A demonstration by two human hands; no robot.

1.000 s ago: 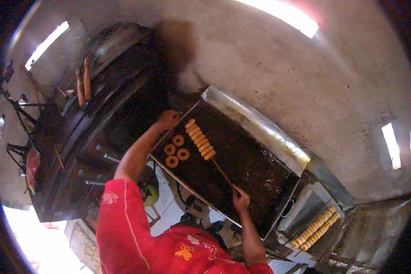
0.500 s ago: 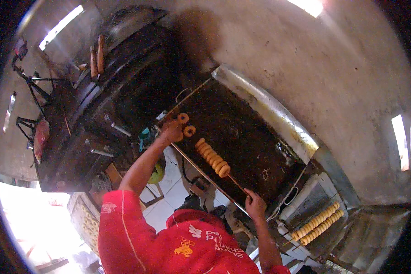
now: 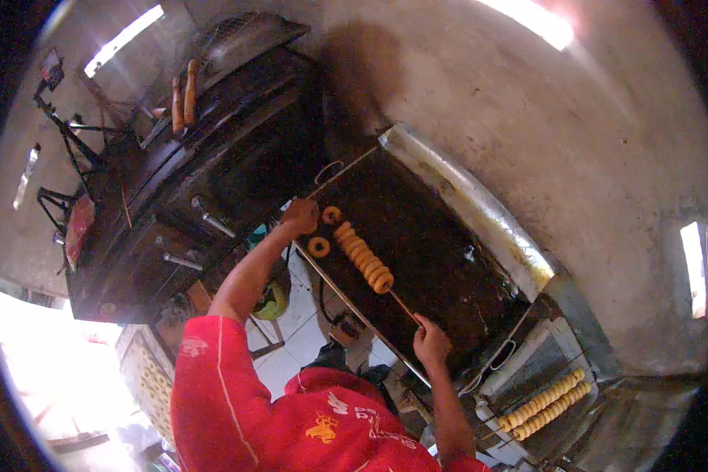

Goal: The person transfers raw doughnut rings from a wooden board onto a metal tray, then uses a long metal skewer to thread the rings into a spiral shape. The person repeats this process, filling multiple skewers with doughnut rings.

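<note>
A row of golden ring-shaped doughnuts is threaded on a thin stick over a dark, flat tray. My right hand is closed round the stick's near end. At the tray's left corner, my left hand has its fingers curled together; what they hold, if anything, is hidden. A loose doughnut lies just right of that hand. Another loose doughnut rests below it, near the tray's front edge.
Two more sticks of paler rings lie on a metal surface at lower right. A dark metal machine with handles stands left of the tray. A raised metal edge runs along the tray's back. Many pale rings sit on a board at lower left.
The threaded row has shifted up and left along the tray. One doughnut that lay loose before the row's far end no longer shows apart. The left hand now sits nearer the tray's corner.
</note>
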